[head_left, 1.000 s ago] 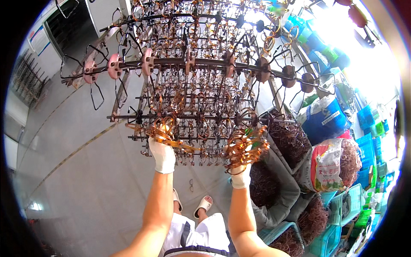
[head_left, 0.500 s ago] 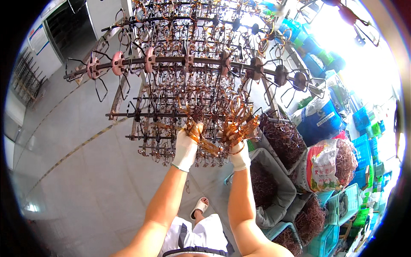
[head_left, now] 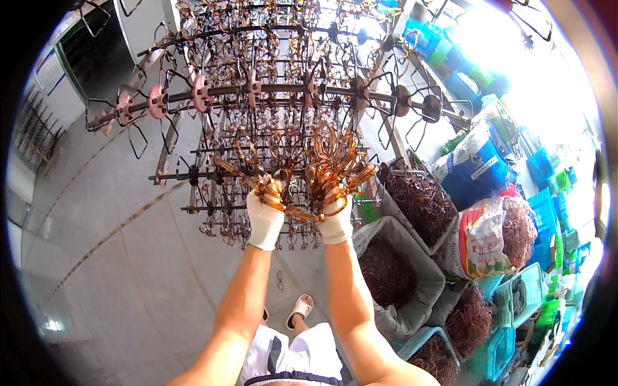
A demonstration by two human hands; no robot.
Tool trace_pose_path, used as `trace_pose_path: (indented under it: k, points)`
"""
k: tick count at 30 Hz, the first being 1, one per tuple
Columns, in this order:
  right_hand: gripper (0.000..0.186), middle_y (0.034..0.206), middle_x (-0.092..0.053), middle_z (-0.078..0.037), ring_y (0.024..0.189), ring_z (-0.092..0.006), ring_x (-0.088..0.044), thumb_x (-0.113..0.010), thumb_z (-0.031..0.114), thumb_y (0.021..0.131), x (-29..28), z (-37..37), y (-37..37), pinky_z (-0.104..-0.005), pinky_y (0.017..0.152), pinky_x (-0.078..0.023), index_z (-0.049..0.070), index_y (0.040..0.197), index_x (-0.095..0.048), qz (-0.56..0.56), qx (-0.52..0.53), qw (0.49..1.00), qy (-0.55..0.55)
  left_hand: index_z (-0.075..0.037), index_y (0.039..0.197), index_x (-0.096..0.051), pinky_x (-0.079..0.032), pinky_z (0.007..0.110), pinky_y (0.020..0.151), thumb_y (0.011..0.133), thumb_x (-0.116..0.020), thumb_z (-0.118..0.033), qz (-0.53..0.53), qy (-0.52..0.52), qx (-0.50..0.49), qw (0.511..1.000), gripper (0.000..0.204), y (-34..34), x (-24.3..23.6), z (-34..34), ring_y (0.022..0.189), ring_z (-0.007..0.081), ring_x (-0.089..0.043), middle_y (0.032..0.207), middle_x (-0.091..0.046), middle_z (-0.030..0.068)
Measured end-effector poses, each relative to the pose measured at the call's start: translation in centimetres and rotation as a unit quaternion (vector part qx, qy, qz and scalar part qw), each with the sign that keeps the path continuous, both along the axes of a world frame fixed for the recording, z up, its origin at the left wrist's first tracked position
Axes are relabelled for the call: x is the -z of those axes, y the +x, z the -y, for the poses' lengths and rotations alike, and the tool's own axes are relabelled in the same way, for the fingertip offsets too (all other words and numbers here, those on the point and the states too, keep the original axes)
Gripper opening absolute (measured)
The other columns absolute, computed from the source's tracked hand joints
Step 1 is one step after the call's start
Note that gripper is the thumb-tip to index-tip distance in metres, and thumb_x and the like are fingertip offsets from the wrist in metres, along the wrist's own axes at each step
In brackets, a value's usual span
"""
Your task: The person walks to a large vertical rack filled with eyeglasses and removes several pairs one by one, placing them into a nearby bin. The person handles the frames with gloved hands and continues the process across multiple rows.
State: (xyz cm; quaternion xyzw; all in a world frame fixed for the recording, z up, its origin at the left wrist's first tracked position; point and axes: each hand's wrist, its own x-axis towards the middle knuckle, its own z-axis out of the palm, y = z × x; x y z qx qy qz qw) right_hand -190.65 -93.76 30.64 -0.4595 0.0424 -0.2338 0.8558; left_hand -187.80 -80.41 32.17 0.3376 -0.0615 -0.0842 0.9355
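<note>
White gloves cover both my hands. My left hand (head_left: 265, 212) is closed around a bunch of amber-brown eyeglass frames (head_left: 273, 196), some jutting up to the left and others reaching across toward the right hand. Close beside it, my right hand (head_left: 336, 217) grips a second, fuller bunch of similar eyeglass frames (head_left: 331, 164), which fan upward and to the right. Both bunches are in front of a tall rack (head_left: 158, 176) of horizontal rods with many wire hooks. Where the bunches overlap the rack, I cannot tell whether they touch it.
A thick rod (head_left: 225, 91) with pinkish discs and bent wire hooks crosses above my hands. To the right stand a grey lined bin (head_left: 421, 289), a printed sack (head_left: 479, 241) and teal crates (head_left: 524, 302), several holding dark reddish wiry pieces. One eyeglass frame (head_left: 280, 280) lies on the floor.
The view has shifted, so the rack and both hands sit farther left. My hands are slightly closer together. The left bunch has turned, with its frames now pointing more up and left.
</note>
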Motion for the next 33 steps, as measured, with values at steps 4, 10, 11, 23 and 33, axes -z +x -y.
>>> trace_pose_path:
  k: [4,10,11,23,33]
  points:
    - [0.030,0.104,-0.052,-0.004,0.092,-0.0113,-0.048,-0.045,0.021,0.087,1.4,-0.7,-2.0,-0.0240,0.078,-0.039,0.003,0.111,-0.048,-0.091,0.028,0.995,0.031,-0.005,0.078,-0.037,-0.029,0.028,0.051,0.091,-0.037,-0.012,-0.024,0.016,-0.002,1.000,0.015,-2.8,-0.1,-1.0,0.057,0.0151,-0.029,0.069,-0.035,0.0043]
    - [0.037,0.102,-0.055,-0.003,0.089,-0.0143,-0.052,-0.048,0.031,0.086,2.1,-2.7,-7.9,-0.0281,0.077,-0.039,0.007,0.114,-0.048,-0.104,0.017,0.984,0.141,-0.004,0.084,-0.039,-0.032,0.028,0.056,0.090,-0.038,-0.012,-0.037,0.068,-0.022,0.997,0.010,-7.6,-0.1,-2.0,0.063,0.0157,-0.034,0.077,-0.038,0.0052]
    - [0.036,0.103,-0.055,-0.004,0.088,-0.0155,-0.052,-0.046,0.029,0.087,6.2,-1.3,-7.9,-0.0279,0.075,-0.040,0.006,0.114,-0.048,-0.086,-0.010,0.986,0.144,-0.003,0.085,-0.039,-0.033,0.028,0.056,0.090,-0.038,-0.012,-0.037,0.066,-0.018,0.997,0.010,-8.0,-0.3,-1.6,0.064,0.0158,-0.035,0.078,-0.039,0.0053]
    - [0.032,0.110,-0.052,-0.007,0.098,-0.0159,-0.051,-0.051,0.016,0.085,2.2,3.4,-8.3,-0.0278,0.083,-0.042,0.004,0.114,-0.046,-0.025,-0.206,0.975,0.072,-0.001,0.098,-0.042,-0.039,0.029,0.065,0.089,-0.041,-0.010,-0.062,0.023,-0.020,0.998,0.013,-3.7,-0.1,-1.6,0.077,0.0171,-0.043,0.092,-0.045,0.0071]
    - [0.033,0.100,-0.055,-0.002,0.086,-0.0118,-0.052,-0.053,0.025,0.084,3.5,-0.6,-6.2,-0.0267,0.069,-0.042,0.006,0.110,-0.049,-0.070,-0.102,0.990,0.061,0.001,0.109,-0.044,-0.044,0.029,0.072,0.088,-0.044,-0.009,-0.067,0.078,-0.038,0.994,0.024,-7.2,-1.3,-3.8,0.088,0.0182,-0.051,0.104,-0.050,0.0086]
